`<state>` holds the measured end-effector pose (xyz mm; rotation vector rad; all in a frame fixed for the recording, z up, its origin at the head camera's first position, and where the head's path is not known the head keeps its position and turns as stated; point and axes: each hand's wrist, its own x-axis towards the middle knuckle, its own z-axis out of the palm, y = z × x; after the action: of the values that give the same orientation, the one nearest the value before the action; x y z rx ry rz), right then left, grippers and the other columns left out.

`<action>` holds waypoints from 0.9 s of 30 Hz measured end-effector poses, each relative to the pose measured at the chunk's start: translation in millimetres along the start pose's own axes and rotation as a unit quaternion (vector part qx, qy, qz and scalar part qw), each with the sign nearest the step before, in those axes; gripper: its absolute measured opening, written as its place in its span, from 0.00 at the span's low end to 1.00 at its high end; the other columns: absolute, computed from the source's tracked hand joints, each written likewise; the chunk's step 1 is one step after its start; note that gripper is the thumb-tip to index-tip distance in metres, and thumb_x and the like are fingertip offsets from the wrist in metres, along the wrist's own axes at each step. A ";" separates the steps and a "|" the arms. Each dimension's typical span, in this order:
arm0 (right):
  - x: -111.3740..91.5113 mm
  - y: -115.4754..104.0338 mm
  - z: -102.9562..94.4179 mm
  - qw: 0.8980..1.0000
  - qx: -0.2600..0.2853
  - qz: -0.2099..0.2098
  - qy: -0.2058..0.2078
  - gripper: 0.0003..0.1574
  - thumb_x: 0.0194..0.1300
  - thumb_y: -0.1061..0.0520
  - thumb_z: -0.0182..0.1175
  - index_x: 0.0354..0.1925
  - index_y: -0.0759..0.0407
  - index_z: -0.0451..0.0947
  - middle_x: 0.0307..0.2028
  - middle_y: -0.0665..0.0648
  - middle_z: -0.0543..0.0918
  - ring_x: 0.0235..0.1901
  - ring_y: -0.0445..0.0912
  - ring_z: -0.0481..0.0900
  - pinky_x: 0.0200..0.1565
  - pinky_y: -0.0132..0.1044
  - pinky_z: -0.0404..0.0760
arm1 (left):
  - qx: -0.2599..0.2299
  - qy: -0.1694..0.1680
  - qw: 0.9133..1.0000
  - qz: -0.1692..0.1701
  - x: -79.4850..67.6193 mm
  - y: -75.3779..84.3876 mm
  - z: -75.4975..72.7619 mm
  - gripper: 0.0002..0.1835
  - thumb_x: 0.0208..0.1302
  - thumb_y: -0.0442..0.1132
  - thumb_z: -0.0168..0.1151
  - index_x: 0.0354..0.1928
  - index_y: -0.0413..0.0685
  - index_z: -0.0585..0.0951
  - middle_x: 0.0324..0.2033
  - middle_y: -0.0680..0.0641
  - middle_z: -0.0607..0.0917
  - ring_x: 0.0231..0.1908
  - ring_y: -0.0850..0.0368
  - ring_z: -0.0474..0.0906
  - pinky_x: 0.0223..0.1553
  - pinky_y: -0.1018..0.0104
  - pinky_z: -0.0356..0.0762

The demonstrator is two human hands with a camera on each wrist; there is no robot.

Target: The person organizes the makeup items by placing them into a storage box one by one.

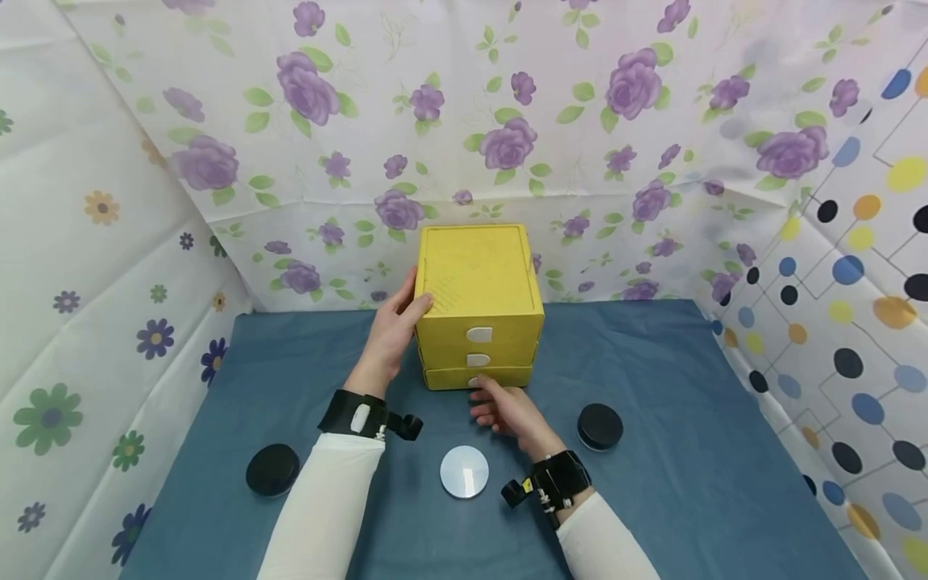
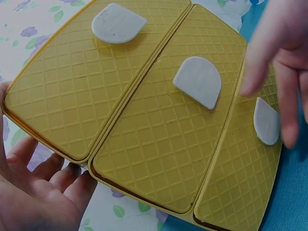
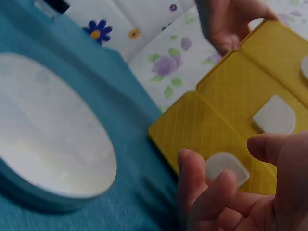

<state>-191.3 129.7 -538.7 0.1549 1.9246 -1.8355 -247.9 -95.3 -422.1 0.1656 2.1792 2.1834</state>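
A yellow three-drawer box (image 1: 474, 270) stands on the blue cloth with its front toward me. Each drawer front has a quilted pattern and a white tab handle (image 2: 198, 82). At the box's left side, my left hand (image 1: 391, 330) grips the edge, thumb over the top and fingers along the side wall. My right hand (image 1: 516, 412) is in front of the lowest drawer (image 3: 180, 127), fingers spread and loosely bent. Its thumb and fingertips are around the lowest white handle (image 3: 226, 168); whether they touch it I cannot tell.
A round white-topped disc (image 1: 464, 472) lies between my forearms. One black round lid-like piece (image 1: 272, 470) is left of my left arm, another black round piece (image 1: 599, 427) right of my right hand. A flowered cloth (image 1: 464, 105) hangs close behind the box.
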 end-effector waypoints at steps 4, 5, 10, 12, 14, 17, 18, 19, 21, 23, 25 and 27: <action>8.3 6.8 -2.5 1.000 0.014 0.002 0.003 0.43 0.64 0.26 0.57 0.55 0.60 0.81 0.31 0.55 0.87 0.26 0.42 0.83 0.22 0.27 0.76 | -0.002 -0.002 1.000 0.000 0.4 -0.5 0.2 0.37 0.72 0.55 0.57 0.77 0.71 0.52 0.76 0.58 0.52 0.72 0.61 0.49 0.71 0.49 0.57; 9.8 7.7 -2.6 1.000 0.017 0.000 0.005 0.42 0.64 0.26 0.57 0.55 0.59 0.81 0.32 0.55 0.87 0.27 0.42 0.83 0.22 0.27 0.77 | -0.002 -0.003 1.000 -0.001 0.7 -0.9 0.3 0.36 0.72 0.55 0.57 0.77 0.72 0.52 0.76 0.58 0.53 0.72 0.61 0.49 0.71 0.49 0.58; 12.4 10.0 -2.0 1.000 0.017 -0.006 0.019 0.39 0.64 0.28 0.59 0.52 0.58 0.83 0.32 0.54 0.87 0.28 0.43 0.84 0.22 0.26 0.77 | 0.001 0.001 1.000 0.003 -1.0 -1.1 0.5 0.36 0.72 0.57 0.57 0.76 0.74 0.54 0.75 0.59 0.54 0.71 0.62 0.51 0.70 0.50 0.58; 10.0 10.7 -1.4 1.000 0.015 -0.003 0.018 0.38 0.63 0.28 0.60 0.51 0.57 0.83 0.33 0.54 0.86 0.28 0.43 0.84 0.22 0.26 0.77 | 0.003 0.004 1.000 0.005 -1.8 -0.4 0.2 0.36 0.72 0.57 0.57 0.76 0.74 0.54 0.75 0.60 0.55 0.71 0.63 0.51 0.70 0.50 0.59; 5.3 13.0 -1.2 1.000 0.014 0.002 0.015 0.38 0.63 0.28 0.60 0.50 0.58 0.84 0.32 0.55 0.86 0.27 0.43 0.84 0.23 0.26 0.78 | 0.003 0.004 1.000 0.005 -2.3 -0.7 0.1 0.36 0.72 0.58 0.57 0.76 0.74 0.54 0.75 0.60 0.55 0.71 0.63 0.52 0.70 0.51 0.59; -4.2 17.1 -2.1 1.000 0.000 0.002 0.006 0.39 0.63 0.27 0.59 0.49 0.59 0.84 0.29 0.53 0.85 0.23 0.41 0.81 0.21 0.26 0.76 | 0.005 0.005 1.000 0.003 -3.4 0.2 0.4 0.36 0.72 0.58 0.57 0.76 0.74 0.54 0.75 0.60 0.56 0.70 0.63 0.52 0.70 0.51 0.60; -7.9 18.4 -2.7 1.000 -0.006 0.000 0.003 0.39 0.63 0.27 0.59 0.48 0.59 0.84 0.27 0.52 0.83 0.22 0.40 0.79 0.20 0.26 0.75 | 0.005 0.004 1.000 0.003 -3.0 0.3 0.3 0.36 0.72 0.58 0.57 0.76 0.74 0.54 0.75 0.60 0.56 0.71 0.63 0.52 0.70 0.51 0.60; -11.4 20.0 -3.6 1.000 -0.013 -0.003 0.000 0.39 0.63 0.27 0.59 0.48 0.59 0.84 0.26 0.50 0.81 0.20 0.39 0.77 0.19 0.26 0.72 | 0.005 0.003 1.000 0.004 -2.7 0.6 0.4 0.36 0.72 0.58 0.57 0.77 0.73 0.54 0.75 0.59 0.55 0.71 0.62 0.52 0.70 0.50 0.60; -18.3 23.1 -5.7 1.000 -0.027 -0.011 -0.005 0.39 0.63 0.26 0.59 0.47 0.59 0.84 0.23 0.49 0.77 0.18 0.39 0.71 0.17 0.27 0.66 | 0.006 0.001 1.000 0.005 -2.1 0.7 0.3 0.37 0.72 0.58 0.56 0.77 0.72 0.53 0.75 0.60 0.55 0.71 0.62 0.51 0.70 0.49 0.59; -24.6 25.6 -7.8 0.999 -0.037 -0.017 -0.010 0.39 0.63 0.26 0.59 0.47 0.58 0.85 0.21 0.48 0.73 0.17 0.39 0.67 0.17 0.28 0.61 | 0.007 0.000 1.000 0.007 -1.8 0.7 0.1 0.37 0.72 0.58 0.56 0.77 0.71 0.53 0.75 0.60 0.55 0.71 0.63 0.50 0.70 0.49 0.58; -29.9 28.9 -9.3 0.999 -0.047 -0.019 -0.013 0.38 0.62 0.26 0.58 0.46 0.57 0.85 0.20 0.47 0.71 0.16 0.39 0.66 0.16 0.29 0.58 | 0.009 -0.004 1.000 0.004 -4.0 5.3 0.6 0.37 0.73 0.56 0.56 0.78 0.69 0.52 0.75 0.59 0.54 0.71 0.62 0.49 0.70 0.49 0.58; -34.2 32.7 -10.1 0.998 -0.053 -0.019 -0.015 0.38 0.62 0.25 0.58 0.46 0.55 0.86 0.20 0.47 0.69 0.16 0.39 0.65 0.17 0.29 0.58 | 0.010 -0.006 1.000 0.002 -6.3 9.8 1.5 0.37 0.74 0.54 0.55 0.78 0.67 0.51 0.75 0.58 0.53 0.72 0.61 0.49 0.71 0.50 0.57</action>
<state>-150.8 150.8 -554.7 0.0561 2.0105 -1.7439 -241.1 -94.6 -412.6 0.1827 2.1966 2.1588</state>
